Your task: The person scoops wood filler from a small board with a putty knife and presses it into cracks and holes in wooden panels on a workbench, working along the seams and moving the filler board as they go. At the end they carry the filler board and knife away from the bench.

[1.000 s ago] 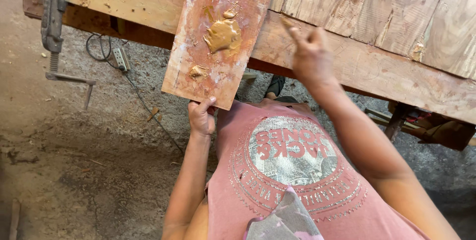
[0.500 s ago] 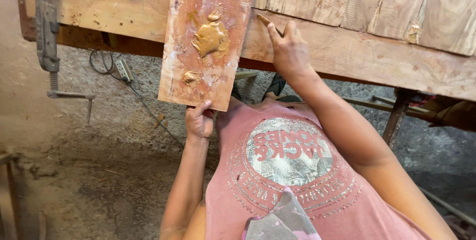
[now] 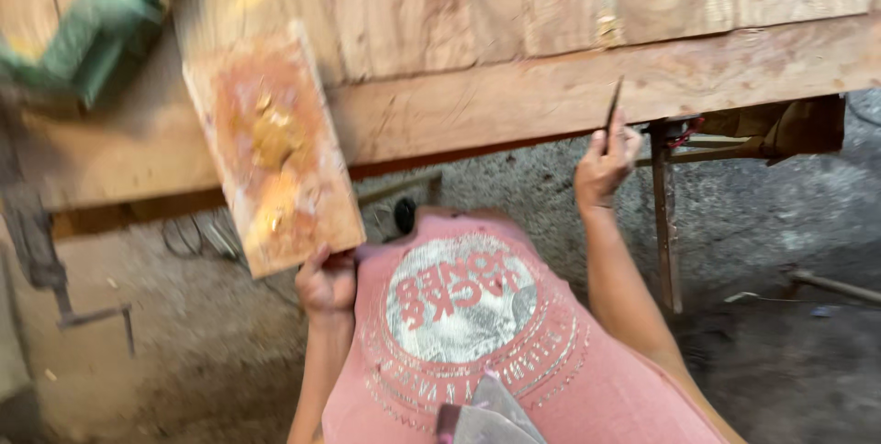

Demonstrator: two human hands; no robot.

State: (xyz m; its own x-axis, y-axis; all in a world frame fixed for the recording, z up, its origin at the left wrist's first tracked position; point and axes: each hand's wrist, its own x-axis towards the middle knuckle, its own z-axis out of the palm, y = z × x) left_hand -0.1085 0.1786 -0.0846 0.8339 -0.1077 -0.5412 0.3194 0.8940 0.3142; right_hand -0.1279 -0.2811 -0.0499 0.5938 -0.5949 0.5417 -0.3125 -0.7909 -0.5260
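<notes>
Blurred green power tool [image 3: 92, 45] top left on wooden worktop [image 3: 514, 105]. Left hand [image 3: 326, 283], fingers closed on lower edge of paste-smeared flat wooden board [image 3: 275, 150], tilted w/ top against worktop. Right hand [image 3: 604, 164], fingers pinching thin dark blade [image 3: 612, 106] at worktop edge; metal leg [image 3: 667, 224] just beside.

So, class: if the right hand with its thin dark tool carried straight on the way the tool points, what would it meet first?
The right hand points its thin dark tool up at the edge of the wooden slab. That edge would likely come first; the tip already looks on or close to it, though depth is unclear.
</notes>
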